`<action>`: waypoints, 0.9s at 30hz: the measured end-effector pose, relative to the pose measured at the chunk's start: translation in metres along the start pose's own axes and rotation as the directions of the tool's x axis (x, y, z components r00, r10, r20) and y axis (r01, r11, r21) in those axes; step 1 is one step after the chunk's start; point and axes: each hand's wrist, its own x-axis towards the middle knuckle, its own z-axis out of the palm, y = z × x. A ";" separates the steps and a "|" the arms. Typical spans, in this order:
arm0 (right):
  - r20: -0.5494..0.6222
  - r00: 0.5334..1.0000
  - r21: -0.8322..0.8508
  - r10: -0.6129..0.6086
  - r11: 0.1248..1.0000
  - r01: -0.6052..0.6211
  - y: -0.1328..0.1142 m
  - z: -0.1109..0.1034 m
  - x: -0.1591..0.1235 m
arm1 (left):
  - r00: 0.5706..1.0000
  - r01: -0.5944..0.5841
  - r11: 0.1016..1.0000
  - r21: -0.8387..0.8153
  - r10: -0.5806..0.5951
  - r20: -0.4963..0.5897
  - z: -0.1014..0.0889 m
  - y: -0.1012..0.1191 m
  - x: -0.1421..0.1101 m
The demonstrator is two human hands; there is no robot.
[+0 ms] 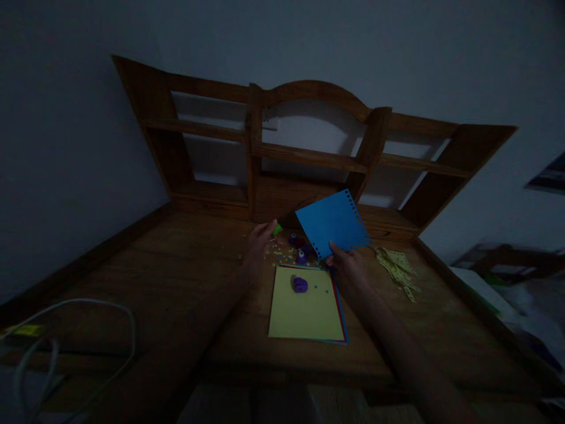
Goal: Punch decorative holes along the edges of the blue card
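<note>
My right hand (346, 263) pinches the lower corner of a blue paper sheet (333, 222) with punched holes along two edges, holding it up above the desk. My left hand (260, 237) reaches forward and its fingers close on a small green object (276, 229). Between the hands lie small purple punches (300, 247) and scattered paper dots. A stack of coloured sheets with a yellow one on top (306, 306) lies in front of me, with another purple punch (301, 285) resting on it.
A wooden desk (176, 277) carries a shelf hutch (309, 153) against the wall. Yellow punched paper strips (398, 268) lie at the right. A white cable (88, 330) loops at the left front. The room is dim.
</note>
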 end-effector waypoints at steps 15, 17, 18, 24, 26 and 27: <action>-0.217 0.970 0.212 -0.112 0.964 0.158 -0.035 -0.027 0.018 | 0.956 -0.261 0.611 0.747 0.060 0.286 -0.007 -0.029 -0.005; -0.251 0.963 0.233 -0.096 0.960 0.156 -0.033 -0.031 0.021 | 0.950 -0.281 0.595 0.753 0.061 0.307 -0.006 -0.025 -0.006; -0.252 0.963 0.241 -0.094 0.958 0.157 -0.031 -0.033 0.023 | 0.948 -0.287 0.584 0.759 0.058 0.314 -0.005 -0.022 -0.007; -0.212 0.971 0.234 -0.105 0.960 0.155 -0.017 -0.036 0.026 | 0.922 -0.367 0.557 0.745 0.109 0.372 -0.001 -0.015 -0.011; -0.231 0.965 0.209 -0.126 0.962 0.176 -0.013 -0.037 0.027 | 0.917 -0.388 0.557 0.734 0.154 0.368 0.000 -0.016 -0.011; -0.236 0.962 0.196 -0.134 0.964 0.182 -0.011 -0.038 0.029 | 0.918 -0.393 0.547 0.739 0.182 0.353 0.001 -0.016 -0.012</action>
